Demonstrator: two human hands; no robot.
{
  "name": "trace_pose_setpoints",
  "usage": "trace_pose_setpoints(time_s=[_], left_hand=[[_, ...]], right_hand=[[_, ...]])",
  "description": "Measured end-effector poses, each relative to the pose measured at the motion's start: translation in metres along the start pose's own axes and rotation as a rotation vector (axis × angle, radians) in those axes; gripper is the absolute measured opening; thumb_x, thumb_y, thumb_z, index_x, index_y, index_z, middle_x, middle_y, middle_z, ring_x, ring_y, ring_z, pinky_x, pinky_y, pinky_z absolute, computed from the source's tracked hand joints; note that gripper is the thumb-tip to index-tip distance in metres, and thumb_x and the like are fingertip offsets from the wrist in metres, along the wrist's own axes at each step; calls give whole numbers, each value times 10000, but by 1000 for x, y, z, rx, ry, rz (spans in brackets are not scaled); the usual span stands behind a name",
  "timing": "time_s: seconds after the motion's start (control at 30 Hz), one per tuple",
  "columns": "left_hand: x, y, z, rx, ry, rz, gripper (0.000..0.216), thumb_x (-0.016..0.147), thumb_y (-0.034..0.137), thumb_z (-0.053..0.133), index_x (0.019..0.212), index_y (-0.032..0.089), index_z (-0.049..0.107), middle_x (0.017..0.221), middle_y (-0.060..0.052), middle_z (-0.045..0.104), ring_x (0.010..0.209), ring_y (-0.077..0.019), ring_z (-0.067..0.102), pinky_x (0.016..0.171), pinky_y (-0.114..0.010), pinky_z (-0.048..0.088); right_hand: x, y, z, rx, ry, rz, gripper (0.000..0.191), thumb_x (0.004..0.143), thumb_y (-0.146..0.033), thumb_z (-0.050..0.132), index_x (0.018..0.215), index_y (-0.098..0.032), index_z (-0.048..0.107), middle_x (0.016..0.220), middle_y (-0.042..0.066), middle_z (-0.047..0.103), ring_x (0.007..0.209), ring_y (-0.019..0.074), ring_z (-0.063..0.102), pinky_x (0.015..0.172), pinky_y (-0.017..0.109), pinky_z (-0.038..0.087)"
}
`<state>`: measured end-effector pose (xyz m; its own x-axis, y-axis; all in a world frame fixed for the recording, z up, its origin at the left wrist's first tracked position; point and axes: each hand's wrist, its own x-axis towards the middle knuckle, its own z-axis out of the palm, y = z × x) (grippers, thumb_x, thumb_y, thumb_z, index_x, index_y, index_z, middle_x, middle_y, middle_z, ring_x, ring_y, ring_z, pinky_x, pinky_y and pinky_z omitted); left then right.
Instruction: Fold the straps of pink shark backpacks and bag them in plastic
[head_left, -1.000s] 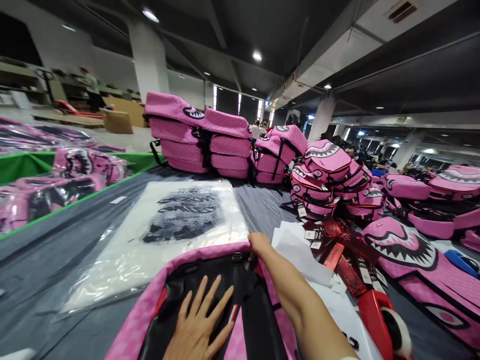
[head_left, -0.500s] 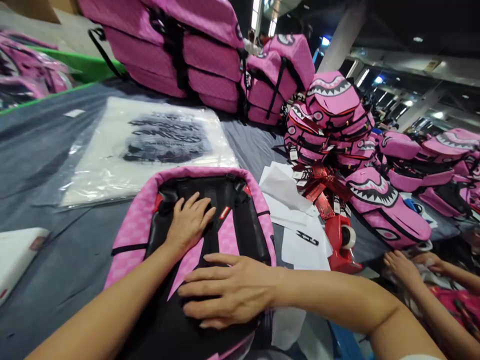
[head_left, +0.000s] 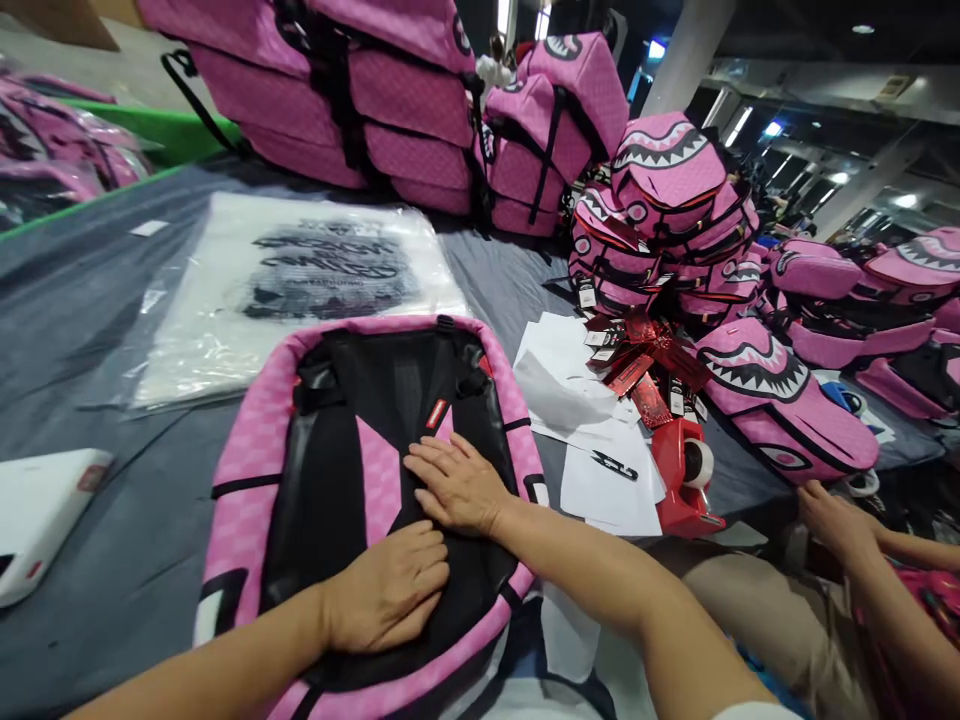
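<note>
A pink-and-black backpack [head_left: 382, 490] lies in front of me with its black back panel and straps facing up. My left hand [head_left: 390, 590] rests on the lower middle of that panel, fingers lying over it and slightly bent. Just above and to the right, my right hand [head_left: 456, 485] lies flat on the panel with its fingers stretched out, below a small red label [head_left: 436, 413]. Neither hand grasps anything. Beyond the backpack, partly covered by its top edge, is a stack of clear plastic bags [head_left: 315, 280] with black print.
To the right lie white papers [head_left: 562, 385], red hang tags [head_left: 646, 365] and a red tape dispenser [head_left: 681, 480]. Pink shark-mouth backpacks [head_left: 667, 180] are piled behind. A white device [head_left: 49, 515] sits at left. Another person's hand [head_left: 832, 515] is at the right.
My left hand has moved down the panel, and my right hand has moved up towards the label. More of the backpack's lower edge now shows.
</note>
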<state>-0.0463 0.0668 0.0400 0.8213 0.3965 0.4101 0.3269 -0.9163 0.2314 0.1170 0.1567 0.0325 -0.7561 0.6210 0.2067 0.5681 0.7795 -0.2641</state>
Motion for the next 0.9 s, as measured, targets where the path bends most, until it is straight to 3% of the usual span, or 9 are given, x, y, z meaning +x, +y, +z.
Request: trace_pose_setpoints(time_s=[0.07,0.17,0.27,0.33,0.4,0.5,0.67,0.8,0.9], left_hand=[[-6,-10,13,106,57,39,279,887,116,371,704,232,548,661,-25,568,664,-195,484,752,-342,462],[-12,-27,16,239,76,-46,277,899,167,394,779,226,637,747,-47,642,770,-212,560,902,-377,479],[-12,-42,9,420,197,-286,370,945,256,407,1138,165,709,1140,-151,717,1150,-332,581,1096,-544,375],[-11,-51,8,513,248,-484,490,967,375,446,1337,121,645,1378,-227,622,1340,-455,460,1126,-677,278],[-11,-57,11,533,217,-625,592,960,484,481,1417,127,602,1490,-244,543,1411,-511,377,1135,-730,223],[-16,-60,19,528,196,-672,601,958,535,467,1443,206,598,1524,-172,547,1421,-461,395,1175,-676,216],[-18,-62,20,540,246,-659,631,936,539,481,1456,198,586,1510,-156,570,1407,-424,411,1190,-644,214],[-12,-56,20,536,207,-801,635,901,574,503,1432,244,617,1540,-160,540,1451,-496,346,1169,-723,209],[-26,-44,35,537,154,-903,627,853,576,579,1429,330,607,1604,-122,471,1494,-542,269,1169,-755,173]], right_hand=[[2,2,-6,84,82,79,379,1035,-221,451,1388,-144,564,1451,124,616,1423,186,478,1246,421,325],[0,-8,-24,138,217,83,325,1007,-161,409,1243,-149,632,1278,122,703,1259,182,597,1152,391,428],[-12,-38,-40,81,136,-358,202,964,-288,554,1104,-198,668,1111,79,739,1094,206,651,979,370,516],[-20,-60,-40,36,-72,-758,196,893,-381,708,1034,-248,683,993,26,740,954,189,670,807,320,537],[-24,-75,-28,22,-263,-962,230,863,-421,778,1021,-277,692,937,-7,734,847,153,668,710,282,524],[-21,-71,2,16,-349,-863,194,895,-421,761,1012,-285,688,905,-24,741,797,133,665,715,261,517],[-10,-35,45,124,-242,-860,286,835,-494,790,762,-273,625,661,-66,658,621,120,613,628,279,472],[-9,-33,57,71,-232,-812,417,832,-656,726,744,-265,611,624,-57,608,586,125,574,619,282,487],[-19,-44,63,-49,-96,-760,431,883,-650,687,708,-268,586,587,-59,584,573,127,566,560,271,478]])
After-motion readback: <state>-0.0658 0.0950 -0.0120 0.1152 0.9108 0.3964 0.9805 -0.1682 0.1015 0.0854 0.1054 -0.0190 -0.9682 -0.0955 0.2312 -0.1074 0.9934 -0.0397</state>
